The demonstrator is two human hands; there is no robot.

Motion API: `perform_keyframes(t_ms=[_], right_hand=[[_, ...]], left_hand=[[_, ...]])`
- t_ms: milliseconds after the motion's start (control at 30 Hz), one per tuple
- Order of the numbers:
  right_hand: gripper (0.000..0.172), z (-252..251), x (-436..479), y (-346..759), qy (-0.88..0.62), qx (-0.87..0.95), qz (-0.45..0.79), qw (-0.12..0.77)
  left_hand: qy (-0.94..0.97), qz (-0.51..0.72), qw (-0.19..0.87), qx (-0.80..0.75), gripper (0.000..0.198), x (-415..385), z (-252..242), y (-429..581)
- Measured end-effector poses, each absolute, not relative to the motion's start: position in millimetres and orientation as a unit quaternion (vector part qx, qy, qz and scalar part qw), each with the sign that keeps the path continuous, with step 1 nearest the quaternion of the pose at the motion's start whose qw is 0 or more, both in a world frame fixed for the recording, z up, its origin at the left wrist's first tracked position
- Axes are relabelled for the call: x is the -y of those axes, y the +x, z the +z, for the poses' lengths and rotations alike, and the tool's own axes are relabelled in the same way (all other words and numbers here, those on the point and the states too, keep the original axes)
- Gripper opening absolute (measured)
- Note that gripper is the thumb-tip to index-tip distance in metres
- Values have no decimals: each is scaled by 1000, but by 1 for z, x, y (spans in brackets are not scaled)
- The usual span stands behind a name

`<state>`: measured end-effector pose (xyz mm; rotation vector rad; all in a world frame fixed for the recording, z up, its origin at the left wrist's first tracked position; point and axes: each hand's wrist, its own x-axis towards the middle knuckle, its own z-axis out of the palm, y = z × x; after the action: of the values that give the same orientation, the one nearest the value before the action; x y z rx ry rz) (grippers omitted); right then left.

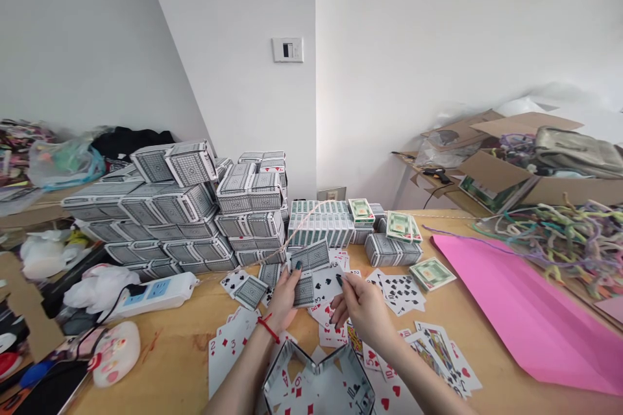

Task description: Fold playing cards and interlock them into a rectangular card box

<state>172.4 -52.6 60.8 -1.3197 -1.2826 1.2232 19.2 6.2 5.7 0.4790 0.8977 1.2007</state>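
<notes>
My left hand (286, 295), with a red string bracelet at the wrist, is closed on grey-backed playing cards (314, 257) held above the table. My right hand (359, 306) has thumb and finger pinched at the corner of a spades playing card (325, 285), beside the left hand's cards. Below and between my forearms stands a heart-shaped card box (318, 363) with walls of playing cards; its lower part is cut off by the frame. Loose face-up cards (233, 340) lie left of my left hand, and face cards (438, 356) lie to the right.
Bundled grey-backed card blocks (170, 207) are stacked at the back left. Green card packs (321, 224) stand behind my hands. A pink sheet (525, 311) covers the right side, near tangled yarn (574, 246) and an open carton (496, 175). A power strip (156, 295) lies left.
</notes>
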Motion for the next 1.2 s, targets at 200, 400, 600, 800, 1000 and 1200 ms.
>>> perform_keyframes(t_ms=[200,400,600,800,1000,1200], right_hand=[[47,55,55,169,-533,522,480,461],[47,48,51,171,-505,493,552,444],[47,42,52,162,-481,476,605,420],[41,34,55,155,-490,484,632,354],[39,29,53,154,-499,478,639,337],[42,26,51,152,-494,463,645,353]], left_hand=[[213,542,708,-400,27,-5,6,20],[207,544,711,-394,29,-5,6,19],[223,548,708,-386,33,-1,8,23],[231,539,719,-373,36,3,8,27],[229,539,722,-368,38,3,11,28],[247,553,705,-368,38,4,12,29]])
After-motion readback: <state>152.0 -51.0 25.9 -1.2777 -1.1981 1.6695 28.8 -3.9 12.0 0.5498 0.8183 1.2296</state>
